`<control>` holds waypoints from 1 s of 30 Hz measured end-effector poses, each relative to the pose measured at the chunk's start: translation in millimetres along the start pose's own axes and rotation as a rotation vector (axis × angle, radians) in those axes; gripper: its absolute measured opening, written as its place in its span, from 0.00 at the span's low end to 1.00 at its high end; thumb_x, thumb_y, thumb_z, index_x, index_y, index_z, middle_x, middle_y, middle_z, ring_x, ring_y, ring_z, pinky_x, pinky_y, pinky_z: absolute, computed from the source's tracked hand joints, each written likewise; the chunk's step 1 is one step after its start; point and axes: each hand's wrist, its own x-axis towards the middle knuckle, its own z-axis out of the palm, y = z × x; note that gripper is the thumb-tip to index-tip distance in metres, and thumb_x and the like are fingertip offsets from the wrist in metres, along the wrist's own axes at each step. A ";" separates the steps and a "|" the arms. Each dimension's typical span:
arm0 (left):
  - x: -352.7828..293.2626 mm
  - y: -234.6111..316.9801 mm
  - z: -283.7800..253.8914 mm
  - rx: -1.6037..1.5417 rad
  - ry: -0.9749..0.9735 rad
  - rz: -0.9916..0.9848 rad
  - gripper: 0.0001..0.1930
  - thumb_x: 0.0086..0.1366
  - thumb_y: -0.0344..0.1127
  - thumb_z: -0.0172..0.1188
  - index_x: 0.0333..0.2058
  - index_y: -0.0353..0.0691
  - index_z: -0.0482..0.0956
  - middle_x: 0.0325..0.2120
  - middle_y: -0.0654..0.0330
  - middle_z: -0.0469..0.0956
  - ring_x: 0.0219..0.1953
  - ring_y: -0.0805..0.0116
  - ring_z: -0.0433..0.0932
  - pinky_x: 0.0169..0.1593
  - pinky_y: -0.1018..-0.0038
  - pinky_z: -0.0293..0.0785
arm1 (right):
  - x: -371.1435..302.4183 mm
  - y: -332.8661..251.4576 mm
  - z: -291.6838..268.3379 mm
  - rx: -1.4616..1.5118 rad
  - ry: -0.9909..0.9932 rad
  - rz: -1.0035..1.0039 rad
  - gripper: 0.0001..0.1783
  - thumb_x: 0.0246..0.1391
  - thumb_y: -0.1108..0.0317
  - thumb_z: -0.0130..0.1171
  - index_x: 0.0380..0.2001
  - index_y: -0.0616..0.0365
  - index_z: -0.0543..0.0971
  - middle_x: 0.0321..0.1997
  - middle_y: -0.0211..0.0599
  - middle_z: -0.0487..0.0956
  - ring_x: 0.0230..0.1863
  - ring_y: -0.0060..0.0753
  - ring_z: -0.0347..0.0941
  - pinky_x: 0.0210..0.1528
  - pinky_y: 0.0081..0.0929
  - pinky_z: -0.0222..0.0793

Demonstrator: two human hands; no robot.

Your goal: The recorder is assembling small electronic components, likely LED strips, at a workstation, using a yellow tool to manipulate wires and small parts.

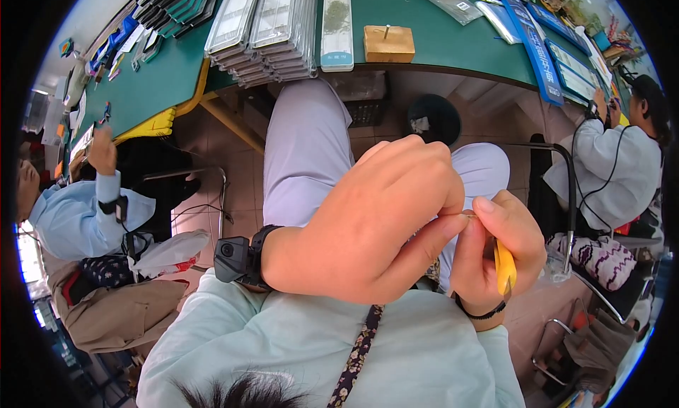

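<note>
My left hand (pixel 385 224) is raised over my lap, its back toward the view. Its thumb and index finger are pinched together at a tiny, thin thing too small to name. My right hand (pixel 498 245) meets it there, thumb and index fingertip almost touching the left fingertips. Tucked in the curled fingers of my right hand is a small yellow tool (pixel 505 268) with a narrow dark metal end pointing down. Its other end is hidden by the hand.
Ahead is a green table (pixel 453 51) with stacked clear packs (pixel 279 30), a long pack (pixel 337 26) and a wooden block (pixel 389 44) holding a metal pin. A dark bin (pixel 433 118) stands beneath. People sit left (pixel 85 217) and right (pixel 608 167).
</note>
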 end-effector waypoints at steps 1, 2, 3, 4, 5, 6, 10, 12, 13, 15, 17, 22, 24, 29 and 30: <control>0.0 -0.4 0.4 0.009 0.003 0.017 0.06 0.52 0.25 0.55 0.26 0.37 0.66 0.20 0.60 0.65 0.19 0.65 0.59 0.24 0.72 0.53 | -0.3 0.8 0.0 -0.003 -0.003 -0.006 0.21 0.36 0.82 0.61 0.39 0.60 0.72 0.12 0.29 0.64 0.10 0.27 0.56 0.13 0.21 0.49; -0.3 -0.4 0.9 0.012 0.004 0.016 0.06 0.52 0.25 0.55 0.26 0.37 0.66 0.20 0.60 0.65 0.19 0.65 0.59 0.24 0.72 0.53 | -0.2 2.2 0.2 0.000 -0.003 -0.007 0.21 0.36 0.82 0.61 0.39 0.60 0.72 0.12 0.29 0.64 0.10 0.27 0.56 0.13 0.21 0.49; -0.7 -0.1 1.6 0.033 0.010 0.032 0.07 0.51 0.24 0.55 0.27 0.37 0.66 0.20 0.60 0.65 0.19 0.65 0.59 0.24 0.71 0.53 | 0.3 3.9 0.5 -0.006 -0.003 -0.037 0.21 0.36 0.82 0.61 0.39 0.60 0.72 0.12 0.29 0.64 0.10 0.27 0.56 0.13 0.21 0.49; -0.6 0.4 2.1 0.052 0.016 0.049 0.07 0.50 0.23 0.56 0.27 0.37 0.66 0.20 0.60 0.64 0.19 0.64 0.59 0.24 0.71 0.53 | 1.1 4.5 0.3 -0.017 -0.002 -0.066 0.21 0.35 0.82 0.60 0.39 0.60 0.72 0.12 0.29 0.64 0.10 0.27 0.56 0.13 0.21 0.49; -0.6 0.7 3.0 0.052 0.017 0.050 0.07 0.50 0.23 0.56 0.27 0.37 0.66 0.20 0.60 0.64 0.19 0.64 0.59 0.24 0.71 0.53 | 1.3 4.0 -0.4 -0.017 -0.003 -0.068 0.21 0.35 0.82 0.60 0.39 0.60 0.72 0.12 0.29 0.64 0.10 0.27 0.56 0.13 0.21 0.49; -0.7 0.7 4.1 0.073 0.027 0.067 0.08 0.48 0.23 0.56 0.27 0.37 0.66 0.20 0.59 0.65 0.20 0.63 0.60 0.24 0.70 0.54 | 1.2 2.9 -1.3 -0.030 -0.012 -0.059 0.21 0.35 0.82 0.60 0.38 0.60 0.72 0.12 0.29 0.64 0.10 0.27 0.56 0.13 0.21 0.49; -2.0 -0.7 5.2 0.164 0.026 0.128 0.12 0.44 0.22 0.57 0.28 0.37 0.67 0.20 0.58 0.64 0.20 0.62 0.60 0.24 0.69 0.54 | -0.9 3.2 -2.9 -0.051 -0.030 -0.052 0.21 0.34 0.82 0.59 0.37 0.60 0.72 0.11 0.29 0.63 0.09 0.27 0.55 0.13 0.21 0.48; -2.0 -1.5 5.2 0.196 0.031 0.149 0.13 0.41 0.22 0.58 0.29 0.36 0.67 0.20 0.58 0.64 0.20 0.62 0.61 0.24 0.69 0.54 | -0.9 2.5 -2.5 -0.068 -0.026 -0.051 0.20 0.34 0.82 0.59 0.37 0.61 0.72 0.11 0.28 0.62 0.09 0.27 0.54 0.13 0.21 0.48; -1.9 -1.9 5.3 0.227 0.036 0.171 0.15 0.39 0.22 0.59 0.29 0.36 0.67 0.21 0.58 0.64 0.20 0.62 0.61 0.24 0.69 0.54 | -0.9 2.3 -2.1 -0.085 -0.021 -0.050 0.19 0.34 0.82 0.59 0.36 0.61 0.72 0.11 0.28 0.61 0.09 0.27 0.54 0.13 0.21 0.47; -2.1 -1.3 6.1 0.271 0.044 0.189 0.17 0.36 0.22 0.59 0.29 0.36 0.68 0.20 0.58 0.64 0.20 0.62 0.61 0.24 0.70 0.54 | -0.8 2.3 -1.1 -0.109 -0.011 -0.059 0.19 0.35 0.82 0.58 0.36 0.61 0.72 0.11 0.28 0.61 0.09 0.27 0.54 0.13 0.21 0.47; -2.9 -1.4 6.6 0.316 0.050 0.206 0.18 0.33 0.22 0.59 0.30 0.36 0.68 0.20 0.58 0.65 0.20 0.62 0.62 0.24 0.70 0.54 | -1.3 2.8 -0.7 -0.133 0.000 -0.068 0.18 0.35 0.82 0.58 0.35 0.61 0.72 0.11 0.28 0.61 0.09 0.27 0.53 0.13 0.21 0.47; -4.6 -2.2 7.4 0.411 0.096 0.258 0.19 0.32 0.23 0.58 0.29 0.37 0.69 0.20 0.60 0.65 0.20 0.63 0.63 0.25 0.70 0.59 | -0.9 3.3 -1.0 -0.097 0.000 -0.073 0.18 0.35 0.82 0.58 0.35 0.61 0.72 0.10 0.27 0.60 0.09 0.26 0.53 0.13 0.21 0.47; -5.7 -3.8 6.9 0.420 0.107 0.272 0.18 0.33 0.23 0.58 0.29 0.37 0.69 0.20 0.60 0.66 0.21 0.63 0.63 0.25 0.70 0.61 | -0.5 3.1 -1.4 -0.088 -0.005 -0.066 0.18 0.35 0.82 0.58 0.35 0.61 0.72 0.10 0.27 0.60 0.09 0.26 0.54 0.13 0.21 0.47; -5.3 -1.0 6.4 0.476 0.165 0.272 0.17 0.34 0.26 0.60 0.29 0.38 0.71 0.22 0.61 0.67 0.23 0.65 0.65 0.27 0.71 0.65 | -0.1 3.8 -1.7 -0.040 -0.014 -0.072 0.18 0.34 0.82 0.58 0.34 0.60 0.72 0.10 0.27 0.61 0.09 0.26 0.54 0.13 0.22 0.46; -4.8 -2.0 7.0 0.506 0.186 0.323 0.16 0.35 0.28 0.60 0.28 0.39 0.71 0.21 0.63 0.66 0.23 0.66 0.66 0.28 0.71 0.66 | 0.2 3.2 -2.7 -0.015 -0.017 -0.068 0.18 0.34 0.82 0.58 0.34 0.60 0.72 0.10 0.27 0.62 0.09 0.26 0.54 0.13 0.22 0.46</control>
